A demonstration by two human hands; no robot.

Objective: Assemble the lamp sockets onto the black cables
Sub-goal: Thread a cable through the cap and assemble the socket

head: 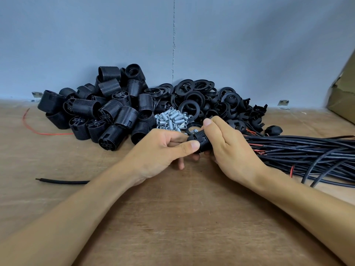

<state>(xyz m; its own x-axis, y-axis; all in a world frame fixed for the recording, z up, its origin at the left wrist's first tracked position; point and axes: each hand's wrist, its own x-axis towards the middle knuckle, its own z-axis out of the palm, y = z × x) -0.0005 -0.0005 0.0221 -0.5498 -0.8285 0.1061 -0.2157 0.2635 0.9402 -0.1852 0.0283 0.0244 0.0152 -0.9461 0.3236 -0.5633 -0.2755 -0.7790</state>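
Holding one ribbed black lamp socket [202, 141] just above the wooden counter [172, 212], the left grip [163, 148] pinches its rounded end between thumb and fingers, and the right grip [228, 146] curls round its body. Bundled black cables [307, 150] lie just right. Behind, heaped sockets [107, 112], rings [192, 93] and silver screws [172, 120] sit against a blue-grey wall [96, 35]. A torn cardboard box [343, 96] stands far right, contents hidden.
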